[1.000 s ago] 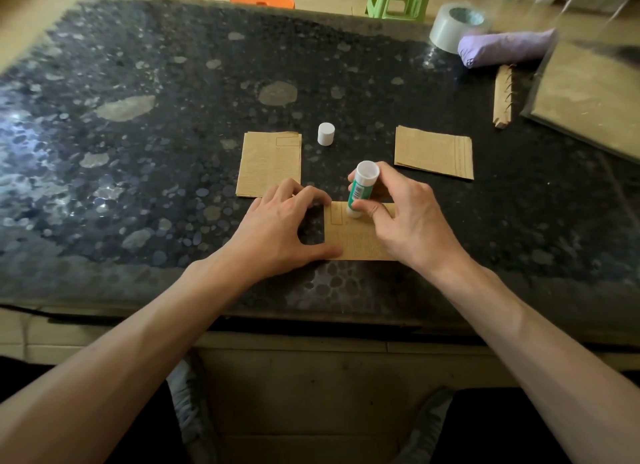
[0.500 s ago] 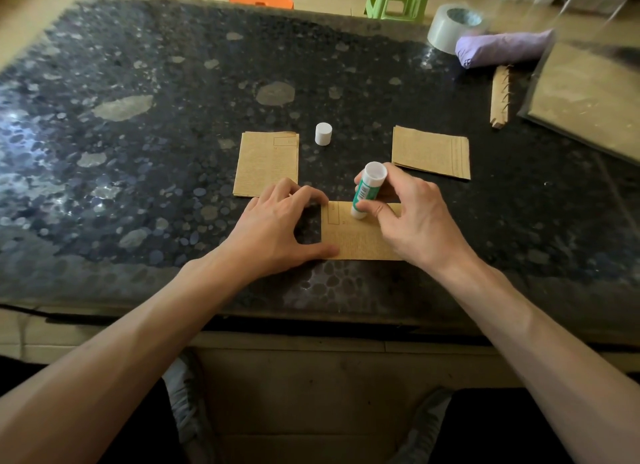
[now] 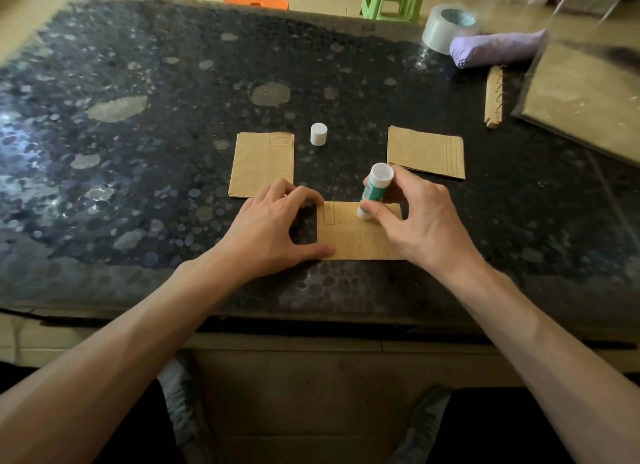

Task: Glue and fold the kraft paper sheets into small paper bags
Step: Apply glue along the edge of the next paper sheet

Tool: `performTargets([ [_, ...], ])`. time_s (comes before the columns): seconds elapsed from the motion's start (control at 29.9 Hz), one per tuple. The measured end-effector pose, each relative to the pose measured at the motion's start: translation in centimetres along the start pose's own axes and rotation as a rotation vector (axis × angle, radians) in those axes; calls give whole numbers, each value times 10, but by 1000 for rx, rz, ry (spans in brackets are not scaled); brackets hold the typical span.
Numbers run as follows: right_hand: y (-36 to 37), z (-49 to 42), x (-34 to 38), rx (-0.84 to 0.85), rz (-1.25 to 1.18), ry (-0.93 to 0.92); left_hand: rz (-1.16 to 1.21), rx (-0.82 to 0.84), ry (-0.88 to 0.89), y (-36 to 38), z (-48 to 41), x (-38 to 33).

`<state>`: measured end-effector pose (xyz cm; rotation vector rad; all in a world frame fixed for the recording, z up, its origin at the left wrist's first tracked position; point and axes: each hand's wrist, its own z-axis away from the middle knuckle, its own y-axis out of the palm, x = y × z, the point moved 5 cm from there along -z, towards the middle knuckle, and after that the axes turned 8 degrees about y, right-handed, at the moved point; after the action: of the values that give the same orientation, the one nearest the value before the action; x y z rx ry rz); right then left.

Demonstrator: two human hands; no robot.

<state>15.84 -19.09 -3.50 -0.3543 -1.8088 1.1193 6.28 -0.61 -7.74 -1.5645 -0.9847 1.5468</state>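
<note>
On table: right hand pinches glue stick on kraft sheet; left hand spread, pressing it

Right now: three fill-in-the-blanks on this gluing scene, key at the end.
The right hand grips the green-and-white glue stick with its tip pointing ____.
The small white cylindrical cap is ____ the stick, standing on the dark speckled table.
The left hand holds down the ____ end of the nearest brown kraft paper sheet.
Missing: down; off; left.
</note>
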Motion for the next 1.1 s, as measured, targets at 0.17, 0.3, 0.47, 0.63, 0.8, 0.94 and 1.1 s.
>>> performTargets([
  [0.17, -2, 2, -4, 20, 2, 0, 4, 10, -6, -1, 0, 0],
  [0.3, -7, 4, -7, -44, 26, 19, 2, 13, -7, 0, 0, 0],
  [0.47, -10, 6, -10, -93, 10, 25, 4, 18, -10, 0, 0, 0],
  [0.63, -12, 8, -13, -56, 38, 31, 3, 24, -7, 1, 0, 1],
  [0.8, -17, 10, -18, -53, 49, 49, 6, 28, -10, 1, 0, 1],
  [0.94, -20, 11, -21, -66, 54, 56, 8, 28, -9, 0, 0, 0],
  [1.1, -23, 12, -24, -80, 65, 61, 11, 30, -6, -1, 1, -1],
])
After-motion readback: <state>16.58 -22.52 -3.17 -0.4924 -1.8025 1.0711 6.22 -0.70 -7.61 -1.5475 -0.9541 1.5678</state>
